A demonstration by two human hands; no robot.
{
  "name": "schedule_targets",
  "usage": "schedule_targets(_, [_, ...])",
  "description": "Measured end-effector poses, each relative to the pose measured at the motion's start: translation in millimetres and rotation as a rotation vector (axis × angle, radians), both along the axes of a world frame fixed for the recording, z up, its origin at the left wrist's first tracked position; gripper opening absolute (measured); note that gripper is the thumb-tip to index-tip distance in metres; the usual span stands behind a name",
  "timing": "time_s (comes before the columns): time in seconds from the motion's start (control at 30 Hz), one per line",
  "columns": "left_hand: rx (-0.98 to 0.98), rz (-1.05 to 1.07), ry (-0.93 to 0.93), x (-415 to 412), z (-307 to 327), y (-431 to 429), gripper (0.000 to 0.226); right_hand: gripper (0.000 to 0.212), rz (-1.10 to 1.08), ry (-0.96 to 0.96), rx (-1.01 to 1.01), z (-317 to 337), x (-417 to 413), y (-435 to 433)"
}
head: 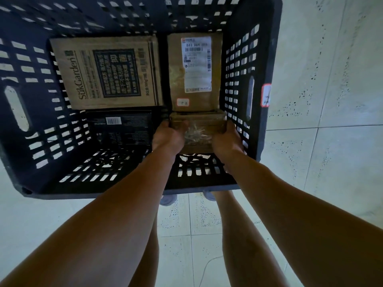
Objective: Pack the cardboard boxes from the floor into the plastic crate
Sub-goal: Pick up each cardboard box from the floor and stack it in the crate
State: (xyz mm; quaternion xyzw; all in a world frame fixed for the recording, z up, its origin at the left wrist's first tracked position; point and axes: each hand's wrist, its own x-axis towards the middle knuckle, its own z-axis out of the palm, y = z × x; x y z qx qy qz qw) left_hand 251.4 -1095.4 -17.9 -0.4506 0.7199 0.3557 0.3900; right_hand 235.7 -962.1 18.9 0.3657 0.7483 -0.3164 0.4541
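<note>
I look down into a dark plastic crate (267,59) with slotted walls. On its floor lie a large printed cardboard box (107,73) at the back left, a brown box with a white shipping label (194,73) at the back right, and a flat black box (122,129) at the front left. A small brown cardboard box (199,129) with crumpled clear tape on top sits low in the front right corner. My left hand (167,137) grips its left side and my right hand (226,139) grips its right side.
Pale speckled floor tiles (331,100) surround the crate. My legs and grey shoes (169,199) stand just behind the crate's near wall. A thin cable (209,264) lies on the floor between my legs. A red-edged tag (266,95) sits on the crate's right rim.
</note>
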Motion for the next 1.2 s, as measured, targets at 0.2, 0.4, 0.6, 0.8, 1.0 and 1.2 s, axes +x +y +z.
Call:
schedule_targets(0.2, [0.064, 0.078, -0.038, -4.5, 22.7, -2.4, 0.052, 0.046, 0.02, 0.02, 0.034, 26.9, -1.7, -5.9])
schedule_targets(0.4, [0.061, 0.014, 0.042, -14.7, 114.8, -2.0, 0.038, 0.031, 0.126, 0.058, -0.093, 104.7, -6.0, 1.4])
schedule_targets(0.6, [0.241, 0.205, 0.174, -26.3, 252.3, 14.0, 0.034, 0.038, 0.142, 0.124, -0.128, 229.4, -25.3, 29.7])
schedule_targets(0.8, [0.378, 0.059, 0.259, -30.1, 392.7, 34.1, 0.013, 0.044, 0.071, 0.235, -0.105, 355.0, -21.9, 72.8])
schedule_targets(1.0, [0.489, 0.159, 0.279, -25.4, 482.3, 49.4, 0.018, 0.042, -0.161, 0.356, -0.098, 459.6, 18.1, 108.6])
schedule_targets(1.2, [0.583, -0.032, 0.366, -38.7, 552.2, 121.9, 0.024, 0.032, -0.521, 0.496, -0.092, 547.5, 61.0, 170.8])
